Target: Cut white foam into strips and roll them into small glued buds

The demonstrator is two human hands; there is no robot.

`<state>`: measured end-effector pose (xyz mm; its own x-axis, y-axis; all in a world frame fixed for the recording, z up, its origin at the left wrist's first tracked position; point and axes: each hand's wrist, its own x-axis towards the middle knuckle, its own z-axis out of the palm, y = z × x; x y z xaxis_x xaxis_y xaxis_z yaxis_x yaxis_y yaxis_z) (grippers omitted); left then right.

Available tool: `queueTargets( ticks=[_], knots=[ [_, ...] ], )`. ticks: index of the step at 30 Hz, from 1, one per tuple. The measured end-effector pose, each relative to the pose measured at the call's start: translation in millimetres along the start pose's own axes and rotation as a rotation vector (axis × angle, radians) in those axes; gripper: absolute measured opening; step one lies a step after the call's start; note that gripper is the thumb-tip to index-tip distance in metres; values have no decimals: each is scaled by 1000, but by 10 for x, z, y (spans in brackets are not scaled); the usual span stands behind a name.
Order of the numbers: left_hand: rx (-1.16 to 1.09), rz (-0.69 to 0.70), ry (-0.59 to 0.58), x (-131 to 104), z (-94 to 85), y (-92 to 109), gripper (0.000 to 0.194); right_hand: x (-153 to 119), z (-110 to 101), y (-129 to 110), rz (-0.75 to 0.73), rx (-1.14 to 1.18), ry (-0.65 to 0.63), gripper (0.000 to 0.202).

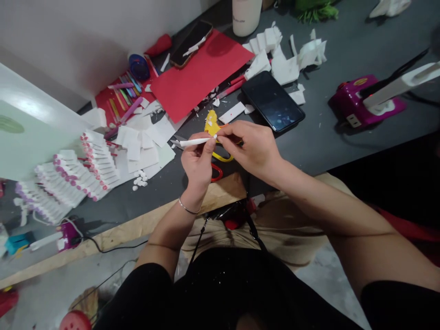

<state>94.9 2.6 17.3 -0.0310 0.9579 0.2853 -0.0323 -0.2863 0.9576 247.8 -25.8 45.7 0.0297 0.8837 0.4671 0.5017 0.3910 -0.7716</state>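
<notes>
A thin white rolled stick (195, 142) lies across my left hand (196, 160), pinched between the thumb and fingers. At the stick's right end, the thumb and fingertips of my right hand (252, 146) close on a small white piece (215, 136) that touches the tip. Beneath my hands are scissors with a yellow handle (222, 158), and a red handle loop (217, 173) shows below. To the left is a small pile of white pellets (140, 178). Beyond it stand rows of white sticks with pink tips (98, 160) and purple tips (41, 195).
Cut white pieces (139, 142) lie left of my hands. Behind are a red sheet (202, 73), a black phone (273, 101), another phone (192, 43) and a white cup (246, 18). A purple power socket (369, 101) with a plugged-in white device stands right. Foam scraps (285, 66) lie at the back.
</notes>
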Motion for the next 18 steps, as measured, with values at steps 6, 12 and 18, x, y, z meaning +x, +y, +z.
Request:
queueTargets(
  ticks=[6,12,18],
  knots=[
    [52,19,79,-18,21,-2,39,-4,37,26,-1,47,-28,16],
    [92,55,60,-16,-9,32,37,-5,44,37,30,34,-16,14],
    [96,86,40,-40,-21,28,37,-7,32,53,-6,7,-1,17]
  ],
)
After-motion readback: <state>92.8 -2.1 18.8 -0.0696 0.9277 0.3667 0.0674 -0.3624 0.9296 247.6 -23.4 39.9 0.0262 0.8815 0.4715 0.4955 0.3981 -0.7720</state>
